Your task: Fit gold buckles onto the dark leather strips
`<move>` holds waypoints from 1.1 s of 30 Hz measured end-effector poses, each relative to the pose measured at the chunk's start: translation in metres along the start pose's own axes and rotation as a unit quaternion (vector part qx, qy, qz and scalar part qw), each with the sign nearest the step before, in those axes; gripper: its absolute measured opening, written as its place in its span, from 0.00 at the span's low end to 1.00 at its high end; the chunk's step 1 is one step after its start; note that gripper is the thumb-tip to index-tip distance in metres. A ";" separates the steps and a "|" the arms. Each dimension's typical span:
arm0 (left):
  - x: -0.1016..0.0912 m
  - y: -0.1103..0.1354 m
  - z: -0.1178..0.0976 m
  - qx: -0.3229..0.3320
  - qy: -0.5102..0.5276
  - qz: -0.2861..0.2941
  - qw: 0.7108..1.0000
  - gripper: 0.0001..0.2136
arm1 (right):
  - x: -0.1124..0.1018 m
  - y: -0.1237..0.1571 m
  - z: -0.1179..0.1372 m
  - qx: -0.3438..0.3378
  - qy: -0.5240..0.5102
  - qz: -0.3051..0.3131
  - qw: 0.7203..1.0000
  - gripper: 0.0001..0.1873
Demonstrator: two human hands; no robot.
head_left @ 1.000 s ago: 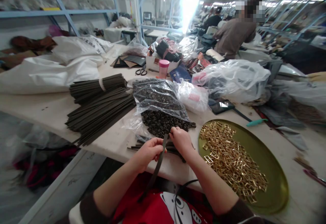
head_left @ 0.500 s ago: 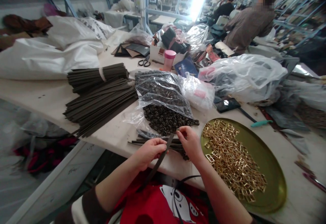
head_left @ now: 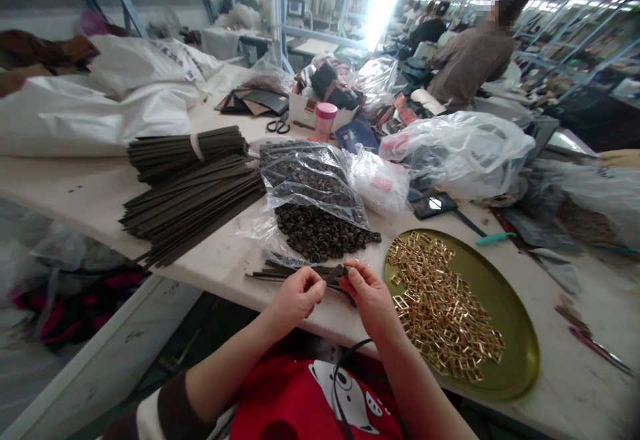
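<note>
Between my two hands runs a short stretch of a dark flat strap (head_left: 334,275). My left hand (head_left: 300,295) is closed, pinching the strap between thumb and curled fingers. My right hand (head_left: 369,297) has its fingertips closed at the strap's other end; whether a small loop is also in them I cannot make out. Just beyond my hands, small dark loops (head_left: 320,235) spill from a clear plastic bag (head_left: 315,173). More dark straps (head_left: 273,271) lie on the table under and behind my fingers.
Right of my right hand sits a round gold tray (head_left: 510,293) heaped with gold rectangular buckles (head_left: 450,307). Bundled dark strips (head_left: 195,193) lie at left. Farther back are scissors (head_left: 278,126), a pink-lidded jar (head_left: 325,122), a phone (head_left: 434,205) and plastic bags (head_left: 460,153). A person (head_left: 470,63) stands beyond.
My hands have come closer together, and the right fingertips now meet the strap's end. The strap, earlier hanging down past my left hand, now lies more level. The view has shifted slightly.
</note>
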State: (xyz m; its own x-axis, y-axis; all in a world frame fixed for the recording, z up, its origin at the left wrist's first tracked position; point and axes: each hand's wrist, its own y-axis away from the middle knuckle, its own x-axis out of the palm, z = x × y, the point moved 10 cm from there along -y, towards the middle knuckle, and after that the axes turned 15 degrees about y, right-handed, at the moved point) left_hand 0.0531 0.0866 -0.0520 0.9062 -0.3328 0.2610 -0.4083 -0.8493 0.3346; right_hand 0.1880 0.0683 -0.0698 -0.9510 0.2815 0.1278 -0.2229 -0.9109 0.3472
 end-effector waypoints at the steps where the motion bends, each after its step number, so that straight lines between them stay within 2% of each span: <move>1: 0.002 0.002 -0.001 -0.004 0.001 -0.001 1.000 0.07 | -0.002 0.001 0.000 -0.004 0.013 -0.003 1.000 0.14; 4: 0.011 0.009 0.001 -0.037 0.014 0.010 0.999 0.05 | -0.003 0.006 0.002 -0.017 0.051 0.005 0.999 0.16; 7: 0.022 0.016 0.008 -0.089 0.074 0.045 0.992 0.04 | -0.003 0.010 0.001 -0.019 0.087 0.021 0.996 0.16; 11: 0.033 0.024 0.021 -0.157 0.187 0.091 0.966 0.06 | -0.006 0.015 -0.001 -0.013 0.086 0.018 0.996 0.15; 15: 0.036 0.029 0.032 -0.218 0.265 0.095 0.935 0.07 | -0.007 0.019 0.001 -0.018 0.104 0.014 0.994 0.15; 19: 0.035 0.032 0.036 -0.240 0.264 0.097 0.929 0.09 | -0.008 0.021 0.006 -0.037 0.132 0.010 0.990 0.13; 23: 0.038 0.038 0.044 -0.259 0.219 0.146 0.929 0.12 | -0.012 0.019 0.009 -0.058 0.137 -0.008 0.989 0.12; 25: 0.037 0.038 0.045 -0.242 0.193 0.164 0.937 0.14 | -0.013 0.019 0.012 -0.069 0.148 -0.016 0.987 0.13; 27: 0.030 0.034 0.042 -0.201 0.127 0.153 0.959 0.15 | -0.012 0.021 0.016 -0.078 0.163 -0.022 0.983 0.13; 29: 0.020 0.027 0.030 -0.118 -0.015 0.124 0.985 0.15 | -0.012 0.023 0.020 -0.091 0.177 -0.029 0.979 0.13; 30: 0.015 0.024 0.018 -0.056 -0.110 0.106 0.987 0.15 | -0.011 0.025 0.021 -0.098 0.183 -0.032 0.978 0.13; 31: 0.013 0.023 0.005 0.011 -0.210 0.084 0.974 0.14 | -0.011 0.026 0.022 -0.103 0.187 -0.032 0.976 0.12; 33: 0.014 0.025 -0.016 0.123 -0.388 0.041 0.913 0.14 | -0.011 0.027 0.019 -0.100 0.184 -0.029 0.977 0.12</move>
State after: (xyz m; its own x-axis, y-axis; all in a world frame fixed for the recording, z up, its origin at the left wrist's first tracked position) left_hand 0.0535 0.0674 -0.0253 0.7181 -0.5086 -0.4750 -0.5277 -0.8429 0.1048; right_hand 0.1966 0.0463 -0.0446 -0.9402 0.2404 -0.2414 -0.2810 -0.9479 0.1502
